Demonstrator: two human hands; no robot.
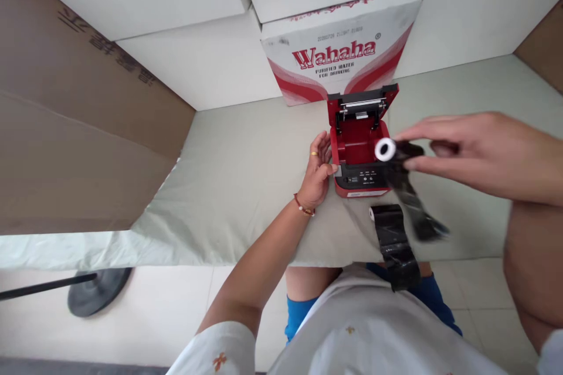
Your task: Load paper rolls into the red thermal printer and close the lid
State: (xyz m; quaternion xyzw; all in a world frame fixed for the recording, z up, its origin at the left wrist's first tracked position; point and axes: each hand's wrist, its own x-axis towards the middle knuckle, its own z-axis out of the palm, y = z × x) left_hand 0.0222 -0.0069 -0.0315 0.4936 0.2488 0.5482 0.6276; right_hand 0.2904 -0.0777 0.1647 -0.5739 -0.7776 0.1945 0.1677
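Observation:
A small red and black label printer point(356, 181) stands on the cloth with its lid point(363, 99) raised and its red inside showing. My left hand point(317, 179) grips the printer's left side, thumb on the front corner and fingers along the wall. Above the printer's right edge, my right hand point(479, 149) pinches a black ribbon roll point(402, 152) with a white core, slightly blurred. A loose strip of its film dangles below. Another black film roll point(389, 222) lies in front of the printer, its free end hanging over the table edge.
A Wahaha water carton point(338, 58) stands right behind the printer, among white boxes point(229, 64). At left, a large brown cardboard box point(88, 129) rises beside the cloth-covered table point(237, 187). A round black stand base point(99, 293) sits on the tiled floor.

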